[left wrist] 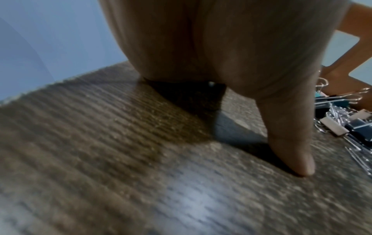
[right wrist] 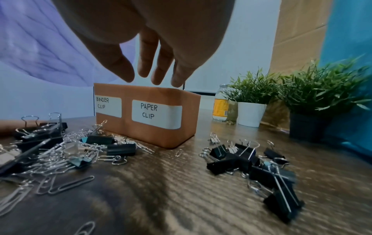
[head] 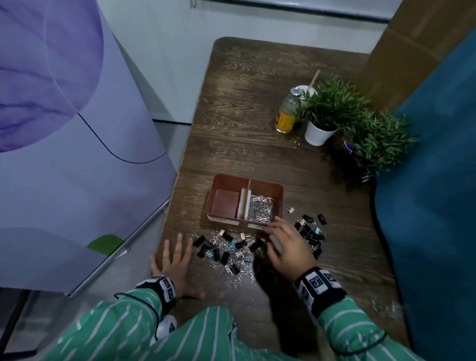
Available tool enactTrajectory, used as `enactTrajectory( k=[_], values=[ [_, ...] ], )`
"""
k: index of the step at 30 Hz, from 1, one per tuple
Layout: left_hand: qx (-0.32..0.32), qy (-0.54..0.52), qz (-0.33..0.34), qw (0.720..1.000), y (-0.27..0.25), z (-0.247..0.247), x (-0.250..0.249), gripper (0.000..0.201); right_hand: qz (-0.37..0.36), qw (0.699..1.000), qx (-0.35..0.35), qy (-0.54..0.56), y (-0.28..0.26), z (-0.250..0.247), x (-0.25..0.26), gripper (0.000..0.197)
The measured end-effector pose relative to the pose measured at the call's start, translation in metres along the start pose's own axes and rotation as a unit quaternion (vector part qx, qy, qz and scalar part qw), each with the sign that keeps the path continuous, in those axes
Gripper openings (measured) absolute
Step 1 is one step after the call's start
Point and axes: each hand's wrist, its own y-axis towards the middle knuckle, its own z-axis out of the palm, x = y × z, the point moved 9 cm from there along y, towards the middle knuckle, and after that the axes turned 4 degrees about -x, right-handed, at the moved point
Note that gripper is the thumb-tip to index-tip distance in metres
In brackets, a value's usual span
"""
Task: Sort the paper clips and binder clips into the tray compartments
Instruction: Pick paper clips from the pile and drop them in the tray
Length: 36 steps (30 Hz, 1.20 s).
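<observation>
A brown two-compartment tray point(head: 268, 185) stands mid-table; its labels read BINDER CLIP point(right wrist: 108, 106) and PAPER CLIP point(right wrist: 156, 115). The right compartment holds a heap of silver paper clips point(head: 260, 209); the left compartment looks bare. A mixed pile of paper clips and black binder clips point(head: 225, 251) lies in front of the tray, and more binder clips point(head: 311, 235) lie to the right. My right hand point(head: 283, 241) hovers at the tray's near rim, fingers relaxed and spread, holding nothing. My left hand point(head: 177, 259) lies flat on the table left of the pile.
At the back right stand a glass bottle point(head: 287, 115), a white-potted plant point(head: 319, 115) and a dark-potted plant point(head: 375, 140). A blue surface point(head: 442, 200) bounds the table's right side; the table's left edge point(head: 163, 231) runs beside my left hand.
</observation>
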Motion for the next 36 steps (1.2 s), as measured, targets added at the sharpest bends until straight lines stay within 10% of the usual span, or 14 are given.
enactTrajectory(
  k=[6,13,20,36],
  values=[
    [-0.031,-0.033,0.002,0.999,-0.002,-0.004,-0.001,0.153,0.078,0.995,-0.066,0.006,-0.040,-0.007,-0.020,0.021],
    [-0.138,-0.095,0.103,0.980,0.000,-0.048,-0.038,0.116,0.114,0.987,0.106,-0.036,-0.070,0.060,-0.029,0.028],
    [-0.154,-0.092,0.127,0.975,0.011,-0.056,-0.057,0.062,0.135,0.989,0.067,-0.012,-0.016,0.064,-0.019,0.034],
    [-0.194,0.092,0.233,0.949,0.011,-0.081,-0.172,0.036,0.251,0.965,-0.066,0.047,-0.060,0.012,-0.106,0.019]
  ],
)
